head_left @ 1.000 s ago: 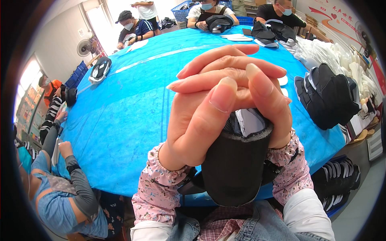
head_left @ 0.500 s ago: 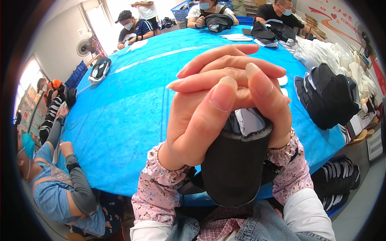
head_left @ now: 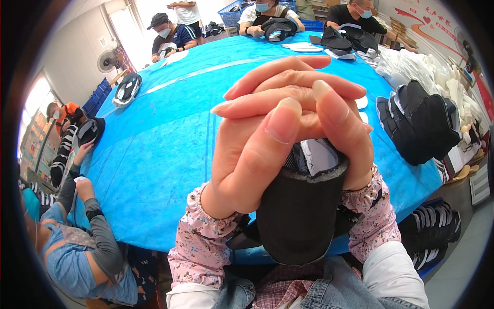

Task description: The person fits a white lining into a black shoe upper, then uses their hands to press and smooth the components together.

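Note:
Both my hands are clasped with fingers interlaced, above and around the far end of a black shoe upper [head_left: 301,213]. My left hand [head_left: 244,159] presses along its left side, thumb pointing up. My right hand [head_left: 352,134] closes in from the right, with its thumb beside the left one. The upper stands between my wrists, its rounded black end facing me. Grey lining and a white piece show in its opening just under my fingers. My palms hide the far part of it.
Blue sheeting covers the table [head_left: 149,175]. A stack of black uppers [head_left: 419,123] lies at right, beside white shoe lasts [head_left: 455,92]. One shoe [head_left: 127,89] rests at far left. Several co-workers sit around; the nearest [head_left: 90,252] is at left. A bin of shoes [head_left: 429,232] stands lower right.
My clasped hands and the upper stay almost still. At left, the nearest co-worker has leaned and shifted, one hand now reaching to a black shoe at the table's edge.

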The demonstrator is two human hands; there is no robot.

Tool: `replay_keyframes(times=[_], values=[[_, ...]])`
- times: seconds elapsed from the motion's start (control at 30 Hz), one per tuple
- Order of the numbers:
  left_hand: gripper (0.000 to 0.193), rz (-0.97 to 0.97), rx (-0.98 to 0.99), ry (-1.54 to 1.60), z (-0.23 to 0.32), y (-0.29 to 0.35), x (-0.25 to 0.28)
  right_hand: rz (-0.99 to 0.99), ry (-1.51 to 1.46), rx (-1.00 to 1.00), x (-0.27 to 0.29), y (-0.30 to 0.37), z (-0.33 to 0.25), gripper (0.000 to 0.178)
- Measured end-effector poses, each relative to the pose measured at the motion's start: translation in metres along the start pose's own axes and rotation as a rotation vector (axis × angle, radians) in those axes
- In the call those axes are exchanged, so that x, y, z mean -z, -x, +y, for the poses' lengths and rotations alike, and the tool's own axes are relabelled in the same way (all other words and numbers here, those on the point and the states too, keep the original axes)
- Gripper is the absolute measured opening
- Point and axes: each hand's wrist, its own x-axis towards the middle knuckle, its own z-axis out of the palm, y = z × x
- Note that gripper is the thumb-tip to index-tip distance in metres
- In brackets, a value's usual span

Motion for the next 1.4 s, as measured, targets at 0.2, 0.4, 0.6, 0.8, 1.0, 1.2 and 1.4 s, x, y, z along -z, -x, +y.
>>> replay_keyframes(times=[0.2, 0.4, 0.6, 0.8, 1.0, 1.2, 1.4], values=[[0.041, 0.001, -0.005, 0.002, 0.002, 0.000, 0.000, 0.004, 0.098, -0.123, -0.004, -0.004, -0.012, 0.040], [0.041, 0.005, -0.009, 0.009, 0.002, -0.001, 0.000, -0.006, 0.096, -0.097, -0.001, -0.003, -0.012, 0.039], [0.041, 0.010, -0.008, 0.005, 0.005, -0.001, 0.001, -0.002, 0.104, -0.129, -0.003, -0.004, -0.013, 0.039], [0.041, 0.014, -0.008, 0.021, 0.005, -0.001, 0.000, 0.009, 0.170, -0.244, -0.006, -0.005, -0.021, 0.052], [0.041, 0.025, 0.006, 0.025, 0.000, 0.001, 0.000, 0.065, 0.132, -0.381, -0.008, -0.001, -0.024, 0.064], [0.041, 0.025, -0.030, 0.013, -0.001, 0.000, 0.001, 0.092, 0.134, -0.363, -0.010, 0.000, -0.022, 0.063], [0.039, -0.012, -0.045, -0.074, -0.009, 0.002, 0.009, 0.083, 0.153, -0.334, -0.011, 0.000, -0.017, 0.063]])
